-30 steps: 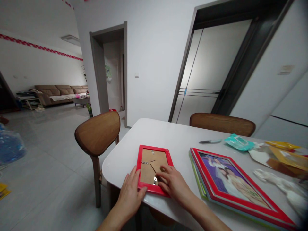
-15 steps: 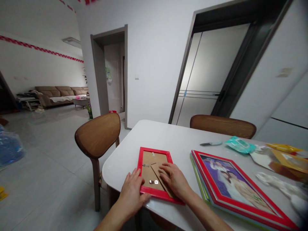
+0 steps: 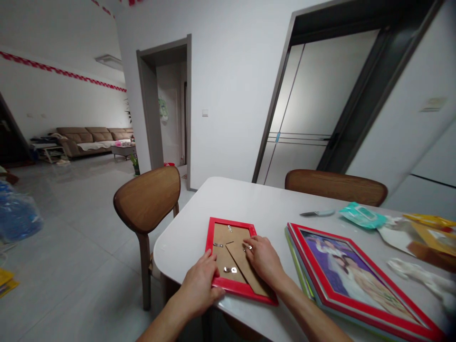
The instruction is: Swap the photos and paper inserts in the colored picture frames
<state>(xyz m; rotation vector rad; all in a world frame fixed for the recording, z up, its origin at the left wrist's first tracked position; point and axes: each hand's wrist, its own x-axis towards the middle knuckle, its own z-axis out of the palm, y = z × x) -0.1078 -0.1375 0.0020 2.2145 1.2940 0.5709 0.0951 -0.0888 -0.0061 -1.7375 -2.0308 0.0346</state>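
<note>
A small red picture frame [image 3: 235, 287] lies face down on the white table [image 3: 188, 223], its brown backing board [image 3: 221, 256] and fold-out stand flap [image 3: 245, 263] showing. Small metal clips [image 3: 230, 270] sit along the edges of the board. My left hand [image 3: 199, 287] grips the frame's lower left corner, fingers on the left side and thumb on the bottom edge. Over the right side, my right hand [image 3: 266, 262] has its fingertips closed at a metal clip [image 3: 248, 247], which they partly cover.
Right of my hands a larger red-framed photo [image 3: 342, 275] rests on a stack of frames. Beyond it are a knife [image 3: 317, 213], a teal wipes pack [image 3: 363, 216], a crumpled white cloth [image 3: 420, 278] and yellow-brown packaging [image 3: 434, 237]. Wooden chairs [image 3: 149, 202] stand at the table.
My right hand has shifted from lying over the stand flap to the clip at the right edge, which now shows at its fingertips. My left hand stays on the frame.
</note>
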